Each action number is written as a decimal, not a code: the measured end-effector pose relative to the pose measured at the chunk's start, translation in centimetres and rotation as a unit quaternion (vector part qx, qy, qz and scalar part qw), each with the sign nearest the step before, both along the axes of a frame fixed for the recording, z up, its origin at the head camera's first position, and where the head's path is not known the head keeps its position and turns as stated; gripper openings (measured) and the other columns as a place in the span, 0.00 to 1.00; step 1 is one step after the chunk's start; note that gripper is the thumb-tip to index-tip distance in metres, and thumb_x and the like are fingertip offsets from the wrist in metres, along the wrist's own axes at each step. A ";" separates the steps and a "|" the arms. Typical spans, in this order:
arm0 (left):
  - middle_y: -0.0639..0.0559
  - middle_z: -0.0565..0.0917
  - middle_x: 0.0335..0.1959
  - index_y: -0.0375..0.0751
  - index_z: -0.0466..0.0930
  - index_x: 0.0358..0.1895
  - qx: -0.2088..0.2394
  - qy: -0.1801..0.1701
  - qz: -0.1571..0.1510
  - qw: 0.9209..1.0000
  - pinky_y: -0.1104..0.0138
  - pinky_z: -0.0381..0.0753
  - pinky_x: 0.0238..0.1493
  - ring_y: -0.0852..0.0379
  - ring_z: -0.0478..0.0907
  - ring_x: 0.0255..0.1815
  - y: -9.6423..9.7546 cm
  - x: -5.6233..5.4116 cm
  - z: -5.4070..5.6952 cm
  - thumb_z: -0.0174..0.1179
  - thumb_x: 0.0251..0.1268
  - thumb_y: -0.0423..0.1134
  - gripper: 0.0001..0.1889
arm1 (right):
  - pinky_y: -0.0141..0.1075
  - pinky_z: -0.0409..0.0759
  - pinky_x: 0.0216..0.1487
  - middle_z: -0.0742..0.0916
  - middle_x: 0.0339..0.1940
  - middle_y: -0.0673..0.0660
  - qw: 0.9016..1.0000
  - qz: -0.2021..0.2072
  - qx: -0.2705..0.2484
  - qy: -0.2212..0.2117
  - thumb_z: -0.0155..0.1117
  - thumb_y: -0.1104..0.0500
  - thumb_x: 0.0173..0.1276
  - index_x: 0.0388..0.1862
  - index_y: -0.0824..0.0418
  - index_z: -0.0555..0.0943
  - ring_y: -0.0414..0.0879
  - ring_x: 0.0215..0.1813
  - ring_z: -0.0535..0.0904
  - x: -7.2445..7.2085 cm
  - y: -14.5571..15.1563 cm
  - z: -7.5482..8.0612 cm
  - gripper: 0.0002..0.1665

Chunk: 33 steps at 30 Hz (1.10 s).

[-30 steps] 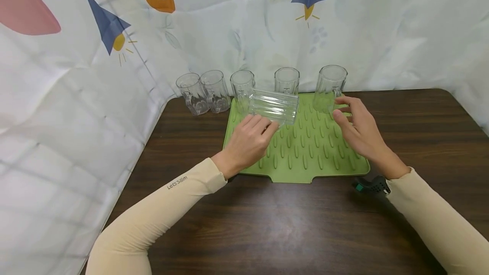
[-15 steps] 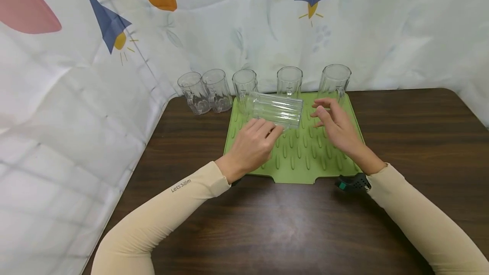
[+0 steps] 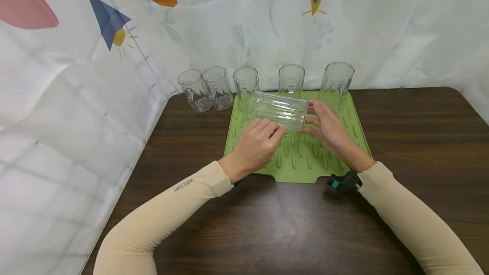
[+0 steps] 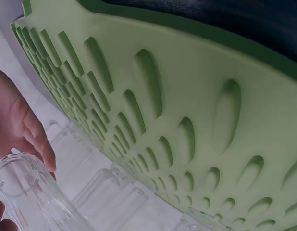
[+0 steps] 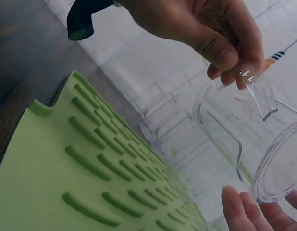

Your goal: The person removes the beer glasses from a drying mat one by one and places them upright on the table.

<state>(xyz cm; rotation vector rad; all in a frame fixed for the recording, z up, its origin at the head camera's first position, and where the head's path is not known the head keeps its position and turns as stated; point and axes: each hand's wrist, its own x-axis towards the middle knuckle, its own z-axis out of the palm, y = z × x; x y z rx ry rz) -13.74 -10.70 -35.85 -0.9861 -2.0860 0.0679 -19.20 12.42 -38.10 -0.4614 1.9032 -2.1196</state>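
My left hand pinches the handle of a clear glass mug, which lies on its side above the green drying mat. In the right wrist view, that hand's thumb and fingers close on the handle. My right hand is at the mug's right end, its fingers spread and extended with the tips right at the glass. The left wrist view has part of the right hand beside the mug at the left edge.
Three upright glass mugs stand along the mat's back edge: a left one, a middle one and a right one. Two more mugs stand close together on the dark wooden table, left of the mat. A patterned white cloth hangs behind.
My right hand has moved left from beside the right standing mug to the end of the held mug. The left hand and its mug have shifted slightly right in the view.
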 end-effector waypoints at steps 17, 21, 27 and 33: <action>0.53 0.87 0.35 0.43 0.85 0.44 -0.008 -0.011 0.000 1.000 0.67 0.76 0.36 0.55 0.81 0.36 0.2 0.0 -0.4 0.58 0.62 0.26 0.11 | 0.34 0.88 0.53 0.77 0.60 0.49 0.993 0.002 -0.083 -0.089 0.54 0.46 0.83 0.61 0.48 0.68 0.43 0.55 0.82 -0.4 -0.1 -0.1 0.15; 0.53 0.87 0.34 0.43 0.85 0.43 -0.010 -0.008 0.000 1.000 0.67 0.76 0.36 0.55 0.82 0.35 0.2 0.0 -0.4 0.58 0.65 0.28 0.10 | 0.34 0.88 0.52 0.78 0.60 0.50 0.992 0.002 -0.084 -0.093 0.55 0.49 0.82 0.62 0.48 0.67 0.41 0.55 0.83 -0.4 -0.1 -0.1 0.15; 0.53 0.87 0.34 0.43 0.85 0.43 -0.015 -0.007 0.001 1.000 0.68 0.76 0.35 0.56 0.81 0.34 0.2 0.0 -0.5 0.58 0.65 0.28 0.10 | 0.34 0.88 0.53 0.76 0.60 0.51 0.992 0.001 -0.084 -0.097 0.57 0.55 0.81 0.62 0.48 0.66 0.41 0.56 0.83 -0.3 0.0 -0.1 0.16; 0.53 0.87 0.35 0.43 0.86 0.44 -0.017 -0.006 -0.003 1.000 0.68 0.76 0.35 0.56 0.82 0.35 0.3 0.1 -0.4 0.58 0.64 0.27 0.11 | 0.34 0.88 0.52 0.75 0.60 0.52 0.992 -0.003 -0.086 -0.097 0.58 0.56 0.80 0.62 0.48 0.66 0.41 0.56 0.81 -0.2 0.0 0.0 0.18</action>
